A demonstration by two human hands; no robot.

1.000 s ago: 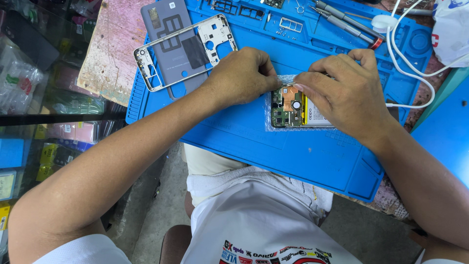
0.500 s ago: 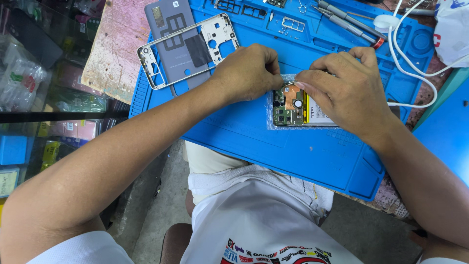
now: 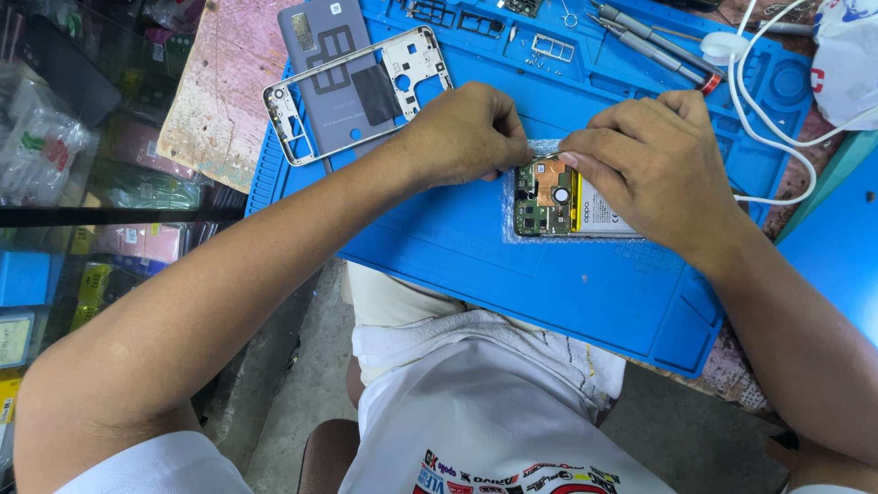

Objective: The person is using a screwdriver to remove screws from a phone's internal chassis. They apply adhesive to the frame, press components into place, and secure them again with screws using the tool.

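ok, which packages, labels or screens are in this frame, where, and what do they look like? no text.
Battery label: on the opened phone under both hands, pale rectangle with dark print, yellow strip beside it.
Clear plastic wrap: under the phone on the blue mat, see-through.
Plastic bags: far left behind glass, clear pouches.
Small packs: lower left shelf, yellow-green, blurred.
White bag: top right corner, white with red and blue marks.
Screens: none showing.

One opened phone with bare circuit board point(image 3: 556, 197) at centre frame, two hands on it: left hand point(image 3: 457, 135), right hand point(image 3: 654, 165). Upper left: one silver phone frame point(image 3: 302, 110), one grey back cover point(image 3: 320, 41). Upper right: two grey screwdrivers point(image 3: 654, 46), one white cable point(image 3: 768, 119). One blue silicone mat point(image 3: 512, 274).
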